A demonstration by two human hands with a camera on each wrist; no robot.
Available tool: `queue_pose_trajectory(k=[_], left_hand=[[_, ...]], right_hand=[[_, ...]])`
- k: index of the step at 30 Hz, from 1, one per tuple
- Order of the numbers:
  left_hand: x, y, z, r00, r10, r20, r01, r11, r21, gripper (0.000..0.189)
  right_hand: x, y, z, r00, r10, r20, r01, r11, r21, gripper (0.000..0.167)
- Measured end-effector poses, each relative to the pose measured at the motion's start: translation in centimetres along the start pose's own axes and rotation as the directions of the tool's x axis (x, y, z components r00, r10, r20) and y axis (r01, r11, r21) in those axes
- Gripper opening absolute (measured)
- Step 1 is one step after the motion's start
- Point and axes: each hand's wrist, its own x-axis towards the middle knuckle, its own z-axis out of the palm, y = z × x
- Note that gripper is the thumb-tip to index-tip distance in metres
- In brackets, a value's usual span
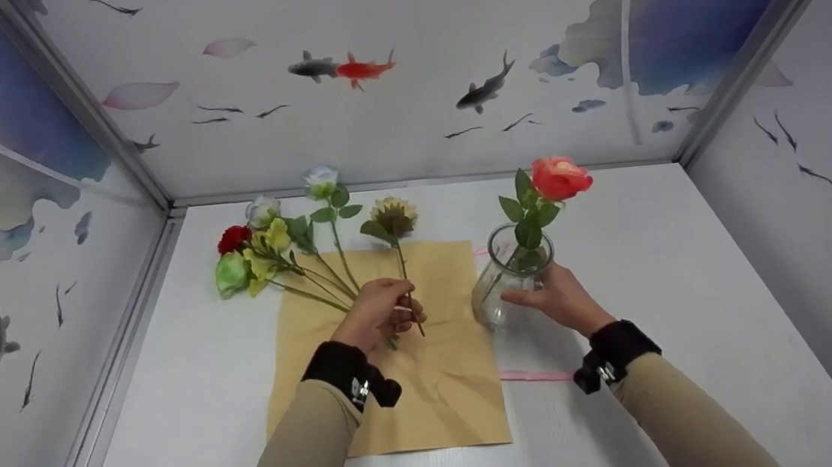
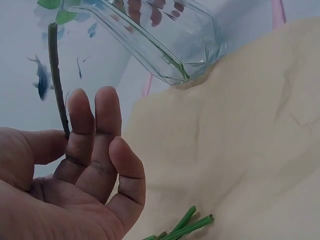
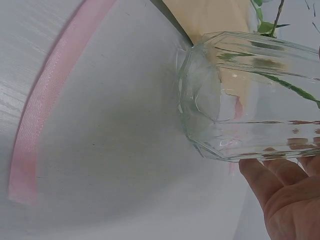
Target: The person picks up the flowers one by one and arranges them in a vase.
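Observation:
My left hand [image 1: 381,310] pinches the stem of a pale yellow flower [image 1: 395,219] between thumb and index finger, over a sheet of brown paper [image 1: 453,403]. The left wrist view shows the bare end of that stem [image 2: 56,80], with the other fingers half bent. On the right, my right hand [image 1: 563,299] grips a clear glass vase [image 1: 491,303] at its side, thumb in front. A coral rose [image 1: 562,178] stands in the vase, its green stem visible through the glass. The vase leans; whether its base touches the table, I cannot tell.
Several more flowers lie fanned across the paper's upper left, among them a red one [image 1: 234,239], a green one [image 1: 232,274] and a pale blue one [image 1: 322,181]. A pink ribbon [image 1: 538,376] runs out from under the paper. Printed panels enclose the white table [image 1: 691,277].

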Motion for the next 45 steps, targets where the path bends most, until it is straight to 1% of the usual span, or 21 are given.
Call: queue_pose_trajectory(k=[5,8,12,18,23,32,36,38,42,45], left_hand=[[-0.2,-0.1,0.2,1.000,0.025,-0.009,-0.025,1.000,0.017,0.024],[-0.3,-0.2,0.4,0.999,0.046,0.000,-0.046,0.999,0.025,0.022],[-0.6,-0.1,0.5,0.997,0.072,0.016,-0.072,0.997,0.042,0.016],[-0.8,0.1,0.9,0.993,0.117,0.025,-0.119,0.988,0.097,0.017],[-1.1,0.5,1.3,0.987,0.158,0.022,-0.159,0.978,0.135,0.019],[-1.9,1.2,2.2,0.970,0.240,0.036,-0.242,0.952,0.186,0.019],[-2.0,1.7,2.8,0.963,0.269,0.031,-0.270,0.948,0.171,0.020],[-2.0,1.9,3.1,0.957,0.290,0.029,-0.291,0.944,0.158,0.020],[-2.1,2.3,3.6,0.945,0.327,0.026,-0.327,0.934,0.141,0.020],[-2.3,2.7,3.9,0.940,0.341,0.030,-0.342,0.931,0.128,0.018]], right_hand=[[0.0,0.0,0.0,1.000,0.025,0.009,-0.024,1.000,-0.020,0.089],[0.0,-0.1,-0.1,0.999,0.050,0.012,-0.049,0.999,-0.017,0.088],[0.0,-0.3,0.0,0.998,0.063,0.014,-0.063,0.998,-0.006,0.087],[0.0,-0.3,0.0,0.999,0.047,0.012,-0.047,0.999,-0.010,0.084],[0.0,-0.3,0.0,0.999,0.047,0.017,-0.047,0.999,-0.013,0.087],[-0.1,-0.3,-0.1,0.999,0.049,0.016,-0.049,0.999,-0.009,0.093],[0.0,-0.2,-0.1,0.999,0.046,0.014,-0.046,0.999,-0.018,0.097],[0.1,-0.2,-0.1,0.999,0.052,0.013,-0.052,0.999,-0.012,0.101],[0.1,-0.2,-0.1,0.998,0.057,0.019,-0.057,0.998,-0.004,0.103],[0.1,-0.2,-0.1,0.998,0.054,0.019,-0.054,0.999,-0.002,0.103]])
